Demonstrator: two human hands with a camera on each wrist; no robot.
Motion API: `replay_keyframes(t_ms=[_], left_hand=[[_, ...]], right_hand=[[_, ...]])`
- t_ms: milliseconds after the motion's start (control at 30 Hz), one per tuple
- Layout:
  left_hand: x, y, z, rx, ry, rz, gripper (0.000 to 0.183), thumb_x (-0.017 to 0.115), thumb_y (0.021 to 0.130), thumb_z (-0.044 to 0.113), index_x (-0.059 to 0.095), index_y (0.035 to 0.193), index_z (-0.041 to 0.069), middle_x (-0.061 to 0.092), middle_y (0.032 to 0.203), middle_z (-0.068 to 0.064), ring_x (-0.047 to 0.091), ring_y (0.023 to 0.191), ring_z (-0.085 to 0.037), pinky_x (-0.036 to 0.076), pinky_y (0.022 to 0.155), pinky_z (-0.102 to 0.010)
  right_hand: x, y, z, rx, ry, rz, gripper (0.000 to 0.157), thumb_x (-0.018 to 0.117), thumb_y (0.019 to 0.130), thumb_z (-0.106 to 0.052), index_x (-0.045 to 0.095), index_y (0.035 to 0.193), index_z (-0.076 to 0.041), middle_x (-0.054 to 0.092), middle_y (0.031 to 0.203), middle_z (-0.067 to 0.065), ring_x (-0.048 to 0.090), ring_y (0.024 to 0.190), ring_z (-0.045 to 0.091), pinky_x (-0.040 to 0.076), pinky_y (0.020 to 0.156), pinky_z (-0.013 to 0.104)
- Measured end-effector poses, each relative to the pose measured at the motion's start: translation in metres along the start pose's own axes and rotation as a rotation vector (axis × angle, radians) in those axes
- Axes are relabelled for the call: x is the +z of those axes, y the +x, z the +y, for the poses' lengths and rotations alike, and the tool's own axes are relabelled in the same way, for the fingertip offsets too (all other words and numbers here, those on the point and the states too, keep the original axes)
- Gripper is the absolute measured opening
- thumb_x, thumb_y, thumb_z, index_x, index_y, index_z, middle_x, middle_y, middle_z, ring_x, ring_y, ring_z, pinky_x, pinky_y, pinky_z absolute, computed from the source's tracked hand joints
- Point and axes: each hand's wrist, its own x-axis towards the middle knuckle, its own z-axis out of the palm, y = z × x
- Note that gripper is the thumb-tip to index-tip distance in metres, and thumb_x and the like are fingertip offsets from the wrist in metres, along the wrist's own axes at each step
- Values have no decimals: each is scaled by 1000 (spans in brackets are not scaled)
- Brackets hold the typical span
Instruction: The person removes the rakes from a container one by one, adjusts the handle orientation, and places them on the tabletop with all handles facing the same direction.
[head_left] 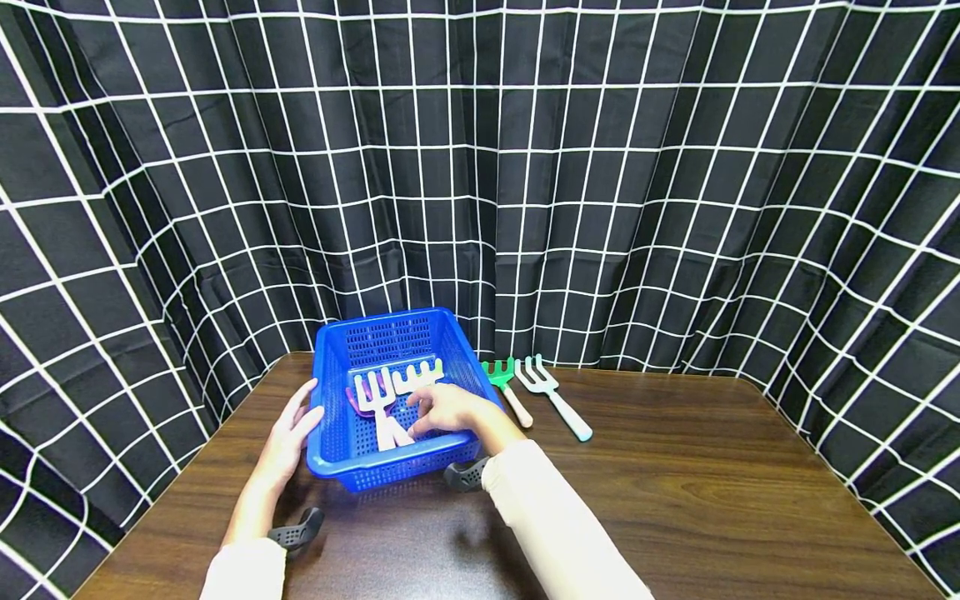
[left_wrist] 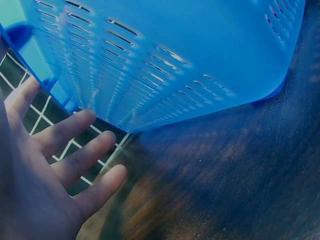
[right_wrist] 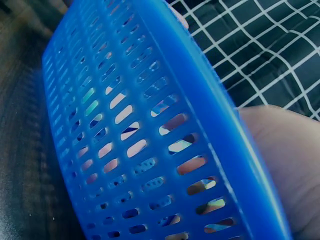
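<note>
A blue plastic basket [head_left: 322, 450] with slotted walls stands on the table's left half. Inside lie a white toy garden fork [head_left: 375, 404], a purple one [head_left: 349, 400] partly beneath it, and a white-and-yellow one [head_left: 420, 377] toward the back. At the basket's left rim is my left hand [head_left: 283, 437], fingers spread and mostly straight; in the left wrist view several fingertips are apart from the wall. My right hand [head_left: 446, 407] reaches over the right front rim, thumb and forefinger apart near a pale handle. In the right wrist view the basket wall [right_wrist: 125, 100] hides most of that hand.
Right of the basket, a green fork [head_left: 504, 375] with a pale handle and a white-and-light-blue fork [head_left: 555, 396] lie on the brown wooden table [head_left: 697, 467]. A black curtain [head_left: 585, 183] with a white grid surrounds the table's back and sides.
</note>
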Motion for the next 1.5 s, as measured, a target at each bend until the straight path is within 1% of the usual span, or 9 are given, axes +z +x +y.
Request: replay_keyframes(t_ms=[133, 267, 533, 700, 833, 1000, 1233, 1400, 1500], left_hand=[[0, 0, -1, 12, 1, -5, 57, 44, 105, 25, 21, 155, 13, 41, 140, -32, 63, 99, -10, 52, 78, -25], [0, 0, -1, 22, 1, -5, 56, 44, 105, 24, 22, 155, 13, 41, 140, -33, 62, 98, -8, 51, 78, -24], [0, -1, -1, 57, -20, -15, 54, 42, 105, 20, 22, 154, 9, 41, 138, -35, 63, 97, -9, 52, 77, -25], [-1, -1, -1, 65, -19, -12, 54, 43, 105, 21, 23, 153, 9, 41, 139, -34, 63, 97, -8, 52, 76, -24], [-2, -1, -1, 69, -25, -14, 54, 43, 105, 20, 23, 153, 8, 40, 139, -35, 63, 97, -8, 52, 76, -25], [-1, -1, -1, 57, -18, -12, 55, 43, 105, 22, 22, 154, 9, 40, 140, -34, 61, 99, -6, 51, 77, -23], [0, 0, 1, 24, -4, -10, 57, 44, 105, 24, 21, 155, 12, 39, 142, -32, 61, 99, -6, 51, 78, -24], [0, 1, 0, 10, 7, -10, 58, 44, 105, 25, 20, 155, 13, 39, 143, -31, 61, 99, -6, 51, 78, -24], [0, 0, 1, 8, 8, -9, 57, 44, 105, 26, 20, 155, 14, 39, 144, -31, 60, 98, -5, 51, 78, -23]], right_hand=[[-2, -2, -1, -31, -21, 107, 42, 81, 77, -9, 66, 117, -6, 69, 94, 6, 62, 92, 18, 44, 87, 30], [-3, -4, -2, -9, -12, 191, 38, 80, 76, 0, 68, 111, -7, 68, 92, 5, 62, 93, 21, 45, 88, 32], [-5, -4, -1, 1, 6, 268, 34, 73, 78, 6, 71, 110, -5, 71, 97, 10, 63, 93, 20, 46, 85, 30], [-5, -4, 0, 13, 21, 344, 31, 64, 79, 11, 72, 104, -5, 71, 93, 7, 64, 91, 19, 47, 84, 30], [-5, -5, -1, 27, 16, 431, 30, 62, 78, 10, 73, 101, -6, 71, 93, 6, 64, 92, 20, 48, 84, 32], [-5, -7, -1, 49, -11, 540, 25, 68, 78, 6, 75, 97, -8, 72, 94, 5, 65, 92, 22, 50, 82, 34], [-7, -6, -1, 131, -4, 635, 18, 73, 80, 0, 76, 96, -8, 72, 97, 7, 65, 90, 22, 50, 79, 36], [-6, -6, 0, 143, 7, 708, 19, 72, 80, -3, 75, 99, -5, 72, 100, 9, 66, 96, 25, 51, 82, 38], [-5, -8, 0, 142, 13, 752, 21, 70, 79, -1, 74, 100, -5, 71, 102, 10, 66, 98, 26, 51, 83, 38]])
